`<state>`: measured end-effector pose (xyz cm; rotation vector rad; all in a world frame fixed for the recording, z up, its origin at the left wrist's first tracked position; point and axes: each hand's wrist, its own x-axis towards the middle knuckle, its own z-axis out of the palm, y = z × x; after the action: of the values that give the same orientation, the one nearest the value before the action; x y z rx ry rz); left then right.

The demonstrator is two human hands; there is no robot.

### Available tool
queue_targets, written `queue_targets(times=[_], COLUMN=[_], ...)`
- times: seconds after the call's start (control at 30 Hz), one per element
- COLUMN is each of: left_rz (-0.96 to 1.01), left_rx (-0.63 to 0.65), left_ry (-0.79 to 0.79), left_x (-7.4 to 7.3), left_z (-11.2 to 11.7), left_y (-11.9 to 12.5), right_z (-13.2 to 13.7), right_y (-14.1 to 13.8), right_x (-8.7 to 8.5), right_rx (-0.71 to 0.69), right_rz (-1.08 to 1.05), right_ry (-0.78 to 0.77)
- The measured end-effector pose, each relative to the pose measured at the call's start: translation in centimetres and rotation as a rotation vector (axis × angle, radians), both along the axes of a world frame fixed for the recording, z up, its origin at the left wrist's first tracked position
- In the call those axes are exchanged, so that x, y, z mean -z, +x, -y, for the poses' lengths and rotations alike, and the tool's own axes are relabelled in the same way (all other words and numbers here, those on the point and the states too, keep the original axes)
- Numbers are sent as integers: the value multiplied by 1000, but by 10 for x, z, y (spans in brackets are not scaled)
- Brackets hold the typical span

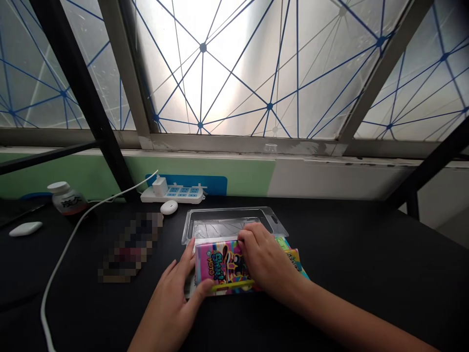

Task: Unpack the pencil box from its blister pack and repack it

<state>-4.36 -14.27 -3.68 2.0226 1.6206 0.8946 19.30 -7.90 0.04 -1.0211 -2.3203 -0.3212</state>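
A bright pink and multicoloured printed pack (220, 266) lies on the black table (366, 254) in front of me. My left hand (176, 298) grips its left end, fingers along the side and thumb at the front edge. My right hand (262, 259) lies curled over the pack's top and right part, fingertips pressing at its far edge. A clear plastic blister shell (229, 222) lies just behind the pack, partly under it. More coloured card (295, 259) pokes out to the right beneath my right hand.
At the back left stand a white power strip (172, 193) with a plugged charger, a white cable (62, 254) trailing forward, a small white oval case (169, 207), a white-capped jar (68, 198) and a white object (25, 228). A blurred patch (128, 247) sits left of the pack.
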Motion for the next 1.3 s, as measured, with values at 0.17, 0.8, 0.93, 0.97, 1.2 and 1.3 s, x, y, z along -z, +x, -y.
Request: queue_targets(times=[0.17,0.8,0.93,0.97,1.2,1.3], left_rz=[47,112,129,124,19,48], left_rx=[-21,-134,-59,-31,-19,-62], left_ry=[-120,-111,-84,-75,-45,23], left_x=[0,17,19,19,8,6], left_z=[0,8,4,2,0,6], left_y=[-12,-10,-15,-16,-7,-4], right_z=[33,42,32,30,37,45], right_y=[20,132,124,123,124,127], right_x=[-21,13,5,5,39,45], right_rx=[-249,126,178,197,211,190], right_rz=[83,-225,-366,-369,-197,-236], right_ry=[47,-676,-720,-701,-692,-647])
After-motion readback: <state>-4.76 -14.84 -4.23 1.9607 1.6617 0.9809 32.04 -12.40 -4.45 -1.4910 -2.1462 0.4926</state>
